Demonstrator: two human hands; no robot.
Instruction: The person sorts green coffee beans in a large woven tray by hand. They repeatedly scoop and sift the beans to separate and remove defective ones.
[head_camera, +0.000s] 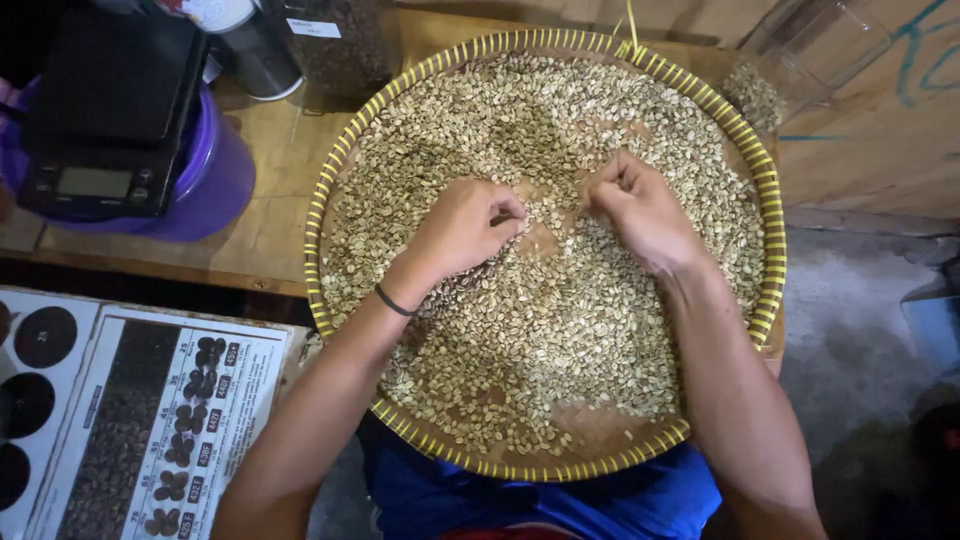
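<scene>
A round woven tray (318, 215) with a yellow-striped rim lies on my lap and a wooden bench. It holds a thick spread of pale green coffee beans (520, 320). My left hand (462, 228) rests knuckles-up on the beans left of the tray's middle, fingers curled with the tips pinched among the beans. My right hand (640, 208) lies just right of it, fingers also curled down into the beans. The two hands almost meet at a small bare patch of tray between them. A dark band circles my left wrist. Whether either hand grips beans is hidden by the fingers.
A black digital scale (100, 120) sits on a purple tub (215, 180) at the upper left. Dark jars (335, 45) stand behind the tray, and a clear glass container (800, 60) with some beans lies at the upper right. A printed chart of beans (170, 430) lies lower left.
</scene>
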